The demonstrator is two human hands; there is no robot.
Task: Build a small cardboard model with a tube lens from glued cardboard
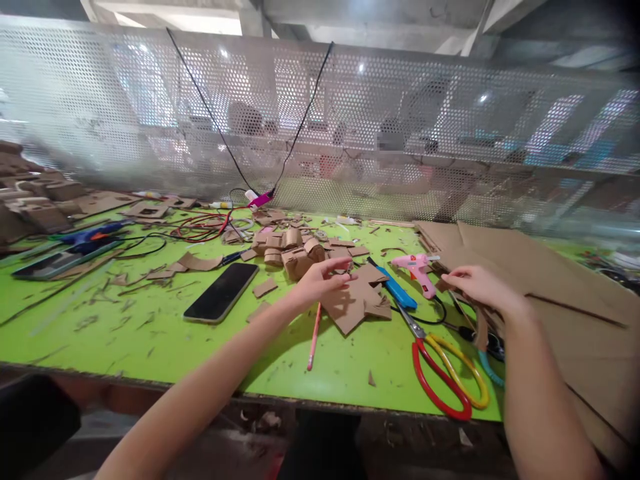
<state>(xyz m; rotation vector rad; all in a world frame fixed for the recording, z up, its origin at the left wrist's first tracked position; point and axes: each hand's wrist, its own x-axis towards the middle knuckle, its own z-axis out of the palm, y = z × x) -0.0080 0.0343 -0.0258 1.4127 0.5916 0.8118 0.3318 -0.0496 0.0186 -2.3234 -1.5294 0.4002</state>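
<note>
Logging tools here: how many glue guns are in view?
2: a pink glue gun near the right hand and a blue glue gun at far left; others may be hidden.

The slender forearms [215,370] and hands [320,281] are bare, with black clothing [325,447] lower down.

Right of the pencil [314,337], green tabletop [367,353] offered passage up to the scissors [421,337]; beyond the pencil, cardboard pieces [346,308] obstructed.

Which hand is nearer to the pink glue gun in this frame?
Right. The right hand is just to the right of the pink glue gun; the left hand is farther off, to its left, with the blue-handled tool between.
</note>
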